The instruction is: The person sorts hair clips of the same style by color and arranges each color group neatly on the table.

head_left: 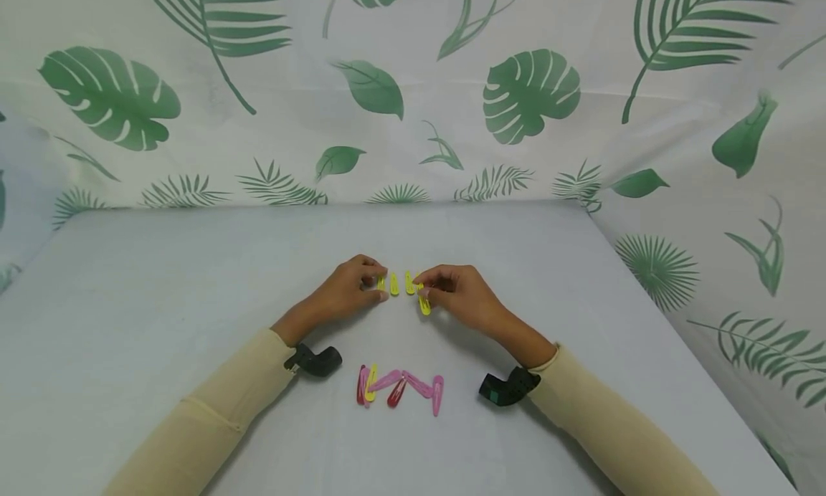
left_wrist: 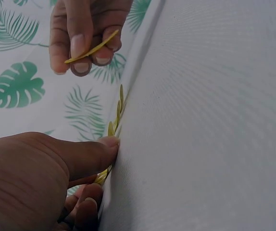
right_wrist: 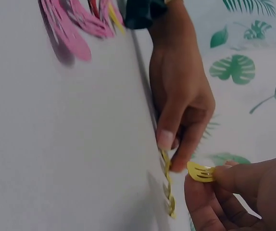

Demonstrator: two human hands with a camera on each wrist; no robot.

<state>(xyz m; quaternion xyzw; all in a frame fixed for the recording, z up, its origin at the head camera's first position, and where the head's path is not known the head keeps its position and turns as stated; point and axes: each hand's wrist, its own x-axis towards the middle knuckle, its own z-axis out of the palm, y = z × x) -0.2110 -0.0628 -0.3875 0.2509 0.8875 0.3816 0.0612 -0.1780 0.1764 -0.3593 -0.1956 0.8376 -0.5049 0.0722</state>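
Several yellow snap hair clips stand side by side in a short row on the white table. At the row's left end my left hand pinches one yellow hair clip between thumb and fingers, low at the tabletop. My right hand holds another yellow hair clip by thumb and fingertips at the row's right end. In the right wrist view this held clip is raised above the row, its slotted face showing. The left wrist view shows it edge-on, slightly curved.
Nearer the person lies a loose group of clips: pink hair clips, red ones and one yellow clip, some overlapping. Black wrist cameras sit on both sleeves. A leaf-printed cloth hangs behind the table and along its right side.
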